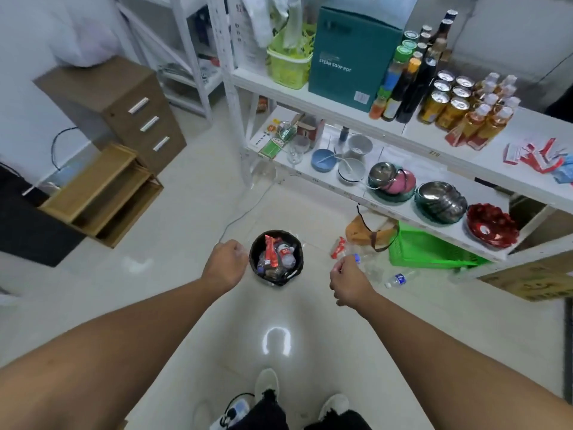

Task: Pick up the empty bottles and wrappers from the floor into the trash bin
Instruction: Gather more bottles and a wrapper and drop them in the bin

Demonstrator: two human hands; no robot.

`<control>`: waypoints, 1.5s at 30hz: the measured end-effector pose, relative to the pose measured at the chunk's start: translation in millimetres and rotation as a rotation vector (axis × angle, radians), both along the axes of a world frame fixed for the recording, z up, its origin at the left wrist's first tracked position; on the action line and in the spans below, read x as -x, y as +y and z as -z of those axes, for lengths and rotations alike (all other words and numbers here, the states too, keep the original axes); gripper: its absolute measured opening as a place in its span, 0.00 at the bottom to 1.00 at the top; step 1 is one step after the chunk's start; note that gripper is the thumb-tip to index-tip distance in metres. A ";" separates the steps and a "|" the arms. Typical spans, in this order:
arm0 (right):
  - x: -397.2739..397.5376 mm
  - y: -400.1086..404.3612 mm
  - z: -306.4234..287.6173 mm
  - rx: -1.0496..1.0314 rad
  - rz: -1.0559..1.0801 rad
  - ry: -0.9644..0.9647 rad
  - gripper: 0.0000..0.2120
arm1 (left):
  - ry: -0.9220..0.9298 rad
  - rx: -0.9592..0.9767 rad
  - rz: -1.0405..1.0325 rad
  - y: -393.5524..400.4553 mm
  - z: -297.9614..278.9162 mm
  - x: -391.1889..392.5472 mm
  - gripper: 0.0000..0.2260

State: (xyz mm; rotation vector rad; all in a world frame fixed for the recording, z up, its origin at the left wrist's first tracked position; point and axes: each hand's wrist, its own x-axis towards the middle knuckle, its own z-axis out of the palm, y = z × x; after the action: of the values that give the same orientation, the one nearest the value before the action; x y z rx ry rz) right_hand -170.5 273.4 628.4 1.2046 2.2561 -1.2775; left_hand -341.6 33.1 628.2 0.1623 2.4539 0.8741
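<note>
A small black trash bin (298,268) stands on the pale floor, filled with red wrappers and clear bottles. My left hand (224,264) hovers just left of its rim, fingers loosely curled, nothing visible in it. My right hand (349,281) hovers to the bin's right, fingers also loosely curled and empty. Beyond its fingertips on the floor lie a clear bottle with a blue cap (369,265) and a red wrapper (338,247). Another clear bottle with a blue label (399,279) lies further right.
A white shelf unit (403,212) with bowls, bottles and cans runs along the right. Under it sit a green basket (428,248), an orange bag (359,231) and a cardboard box (533,283). A wooden rack (102,193) and a drawer cabinet (124,110) stand at left. A cable (245,209) crosses the floor.
</note>
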 end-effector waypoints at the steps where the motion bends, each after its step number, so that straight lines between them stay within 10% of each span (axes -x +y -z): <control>1: 8.2 0.4 3.1 -0.002 -0.020 -0.008 0.04 | -0.006 0.002 -0.015 0.1 1.4 5.0 0.07; 22: 158.1 107.9 173.2 0.036 -0.154 -0.133 0.06 | -0.214 -0.068 -0.296 101.2 179.2 81.6 0.10; 45: 265.3 80.2 585.4 -0.259 -0.349 -0.180 0.13 | -0.067 0.250 0.114 144.7 589.2 130.2 0.09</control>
State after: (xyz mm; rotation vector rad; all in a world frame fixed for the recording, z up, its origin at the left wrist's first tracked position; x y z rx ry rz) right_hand -435.8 353.6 42.9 0.9028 2.4104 -0.7383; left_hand -471.8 177.8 39.0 0.1778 2.4388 0.5100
